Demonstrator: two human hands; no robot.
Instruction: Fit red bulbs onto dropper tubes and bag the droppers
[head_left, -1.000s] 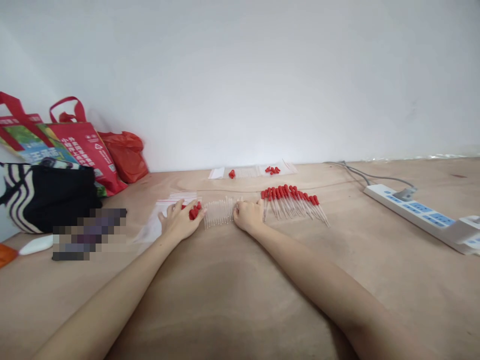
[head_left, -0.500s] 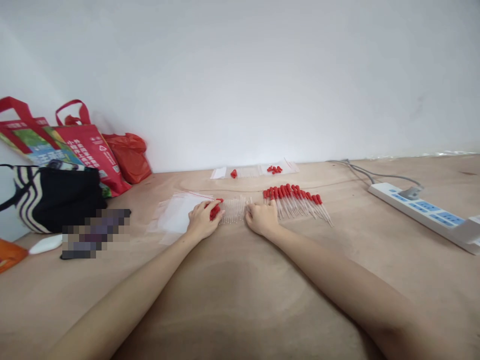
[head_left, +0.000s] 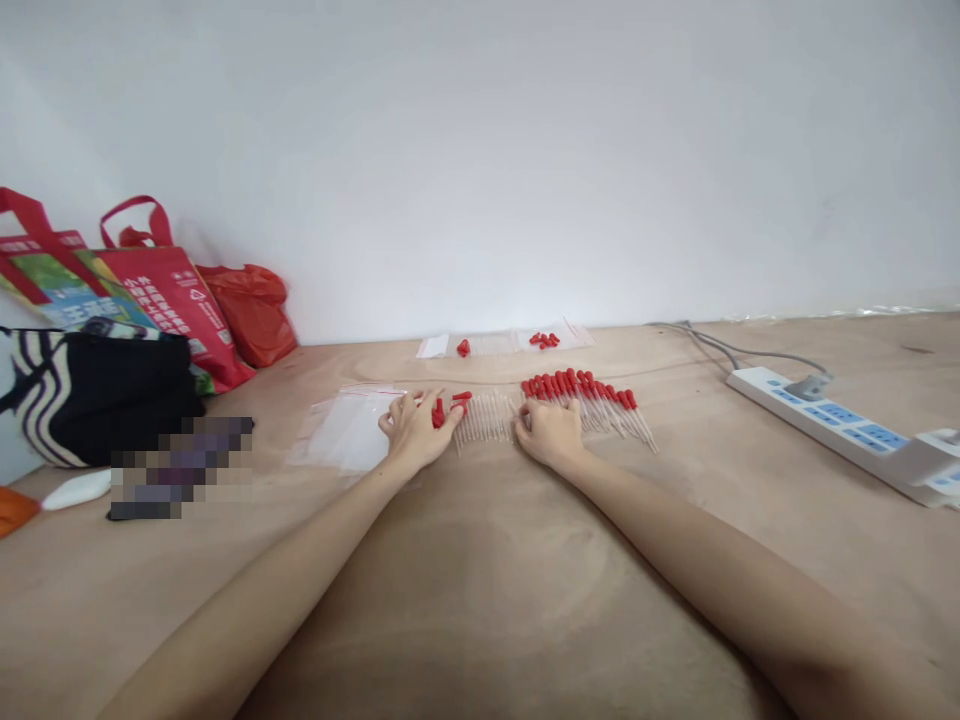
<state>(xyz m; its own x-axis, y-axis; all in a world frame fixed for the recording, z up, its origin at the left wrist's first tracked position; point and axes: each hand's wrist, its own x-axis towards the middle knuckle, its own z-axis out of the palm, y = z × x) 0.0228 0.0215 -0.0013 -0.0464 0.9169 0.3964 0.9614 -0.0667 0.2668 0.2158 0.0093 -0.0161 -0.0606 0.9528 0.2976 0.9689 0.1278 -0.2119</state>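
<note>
A row of thin clear tubes point(head_left: 487, 416) lies on the wooden table between my hands. My left hand point(head_left: 421, 430) is at the row's left end, its fingers apart and curved over several loose red rubber caps point(head_left: 438, 413). At the other end, my right hand point(head_left: 553, 430) has its fingers curled in by the tubes; what they hold, if anything, is too small to make out. Just beyond and to the right of it, tubes with red caps point(head_left: 581, 385) fan out side by side. Clear plastic bags point(head_left: 345, 430) lie left of my left hand.
Near the wall lie a bag with red caps point(head_left: 544, 341) and a small red cluster point(head_left: 463, 348). A white power strip point(head_left: 847, 425) with grey cable is at right. Red bags point(head_left: 169, 300), a black striped bag point(head_left: 112, 395) and a blurred dark item point(head_left: 184, 470) stand or lie left.
My right hand has shifted right, nearer the capped tubes. My left hand has moved slightly right with its fingers spread more, so more red caps show. The view has turned slightly right.
</note>
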